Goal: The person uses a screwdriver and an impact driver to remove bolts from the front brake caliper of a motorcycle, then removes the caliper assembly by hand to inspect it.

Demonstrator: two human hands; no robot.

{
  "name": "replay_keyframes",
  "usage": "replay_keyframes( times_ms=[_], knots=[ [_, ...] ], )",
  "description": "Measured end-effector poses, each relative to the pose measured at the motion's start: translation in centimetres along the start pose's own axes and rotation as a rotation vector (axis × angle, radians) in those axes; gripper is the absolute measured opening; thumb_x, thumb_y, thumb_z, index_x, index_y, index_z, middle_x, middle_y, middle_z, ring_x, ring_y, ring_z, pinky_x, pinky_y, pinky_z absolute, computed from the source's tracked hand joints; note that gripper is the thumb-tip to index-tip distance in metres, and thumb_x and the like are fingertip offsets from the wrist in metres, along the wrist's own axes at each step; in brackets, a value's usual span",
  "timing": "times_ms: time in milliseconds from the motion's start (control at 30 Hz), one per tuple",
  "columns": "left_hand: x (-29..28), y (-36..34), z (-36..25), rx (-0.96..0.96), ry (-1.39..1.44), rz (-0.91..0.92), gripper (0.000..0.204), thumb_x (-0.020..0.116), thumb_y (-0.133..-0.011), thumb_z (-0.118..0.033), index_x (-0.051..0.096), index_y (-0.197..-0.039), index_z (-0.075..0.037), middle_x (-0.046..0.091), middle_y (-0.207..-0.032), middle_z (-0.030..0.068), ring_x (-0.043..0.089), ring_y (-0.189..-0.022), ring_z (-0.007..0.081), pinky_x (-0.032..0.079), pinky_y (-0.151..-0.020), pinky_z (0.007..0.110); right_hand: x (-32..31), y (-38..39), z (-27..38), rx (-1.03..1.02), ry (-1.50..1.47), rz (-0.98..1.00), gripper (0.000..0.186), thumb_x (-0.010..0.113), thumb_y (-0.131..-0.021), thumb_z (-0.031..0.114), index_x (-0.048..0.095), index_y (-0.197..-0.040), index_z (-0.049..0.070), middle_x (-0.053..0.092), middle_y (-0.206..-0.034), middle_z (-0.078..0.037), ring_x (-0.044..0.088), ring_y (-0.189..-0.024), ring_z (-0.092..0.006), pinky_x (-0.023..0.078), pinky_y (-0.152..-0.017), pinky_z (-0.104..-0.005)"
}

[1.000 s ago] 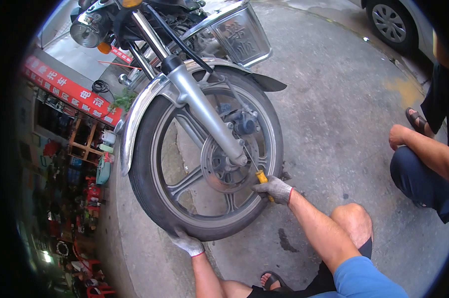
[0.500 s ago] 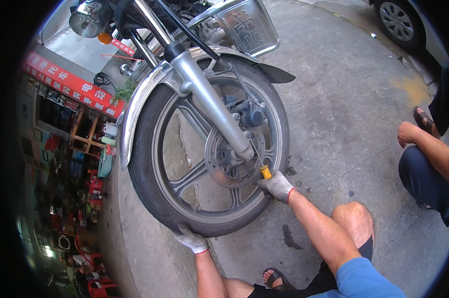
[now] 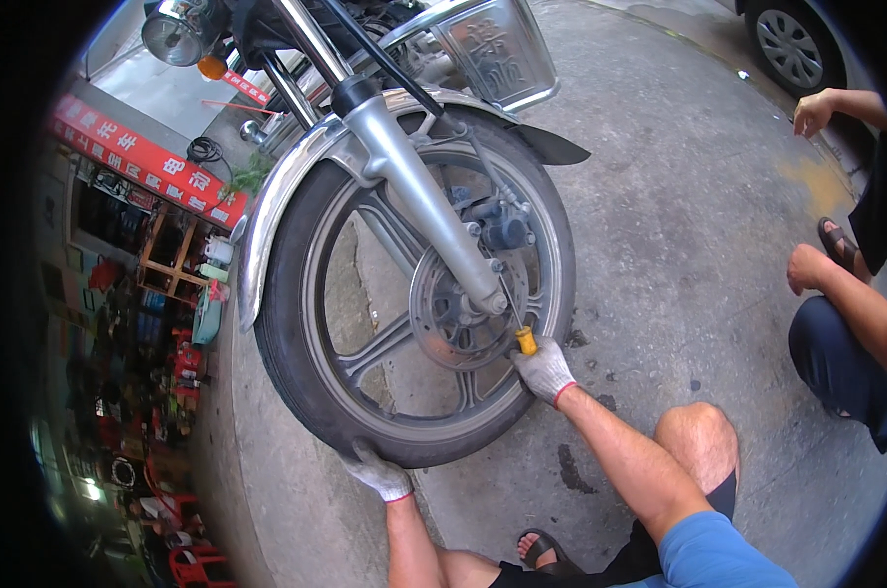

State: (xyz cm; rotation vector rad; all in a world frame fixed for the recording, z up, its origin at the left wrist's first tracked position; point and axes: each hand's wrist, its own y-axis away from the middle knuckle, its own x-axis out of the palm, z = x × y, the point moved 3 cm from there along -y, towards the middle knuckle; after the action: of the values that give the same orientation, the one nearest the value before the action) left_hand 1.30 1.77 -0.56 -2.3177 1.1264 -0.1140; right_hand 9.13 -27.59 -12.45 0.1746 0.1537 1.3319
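The right hand (image 3: 542,369) grasps the screwdriver (image 3: 527,341) by its yellow handle, the shaft reaching up beside the foot of the silver fork leg (image 3: 411,201). The left hand (image 3: 380,475) lies against the tyre (image 3: 285,328); whether it grips, I cannot tell. Better, I think, to keep shaft straight and tyre steady.

**Two gloved hands (image 3: 543,370), one screwdriver (image 3: 526,341)**

Centre: one motorcycle front wheel (image 3: 385,345), one brake disc (image 3: 434,318), one chrome mudguard (image 3: 260,250). Far left: one round headlight (image 3: 172,40), one orange turn signal (image 3: 211,68). Right: two bare hands (image 3: 805,268). Far right: one car wheel (image 3: 789,48).
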Motion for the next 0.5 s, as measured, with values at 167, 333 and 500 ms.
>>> replay_keyframes(
  times_ms=[167,333,500],
  knots=[
    [0.42,0.02,-0.95,0.115,-0.107,-0.021,0.051,0.05,-0.099,-0.026,0.04,-0.137,0.006,0.055,-0.128,0.0174,0.058,-0.106,0.0261,0.046,-0.097,0.039,-0.06,0.11,0.13,-0.026,0.009,-0.033,0.023,0.065,-0.078,0.019,0.064,-0.086,-0.002,0.064,-0.075,-0.026,0.065,-0.077,-0.0421,0.05,-0.066,-0.0449],
    [0.04,-0.05,-0.2,0.048,0.004,0.006,0.049,0.05,-0.099,-0.024,0.04,-0.137,0.005,0.055,-0.128,0.017,0.058,-0.106,0.0257,0.045,-0.097,0.038,0.29,0.02,-0.18,-0.022,-0.024,-0.039,0.023,0.063,-0.078,0.016,0.063,-0.09,-0.003,0.064,-0.076,-0.025,0.065,-0.078,-0.0421,0.05,-0.066,-0.0448],
    [-0.04,0.07,-0.41,0.056,-0.027,0.006,0.048,0.05,-0.099,-0.023,0.04,-0.137,0.004,0.055,-0.127,0.017,0.059,-0.105,0.0258,0.046,-0.096,0.038,0.26,0.14,0.01,-0.017,-0.01,-0.061,0.023,0.063,-0.077,0.016,0.063,-0.091,-0.003,0.065,-0.077,-0.025,0.065,-0.077,-0.0414,0.05,-0.066,-0.0445]
  ],
)
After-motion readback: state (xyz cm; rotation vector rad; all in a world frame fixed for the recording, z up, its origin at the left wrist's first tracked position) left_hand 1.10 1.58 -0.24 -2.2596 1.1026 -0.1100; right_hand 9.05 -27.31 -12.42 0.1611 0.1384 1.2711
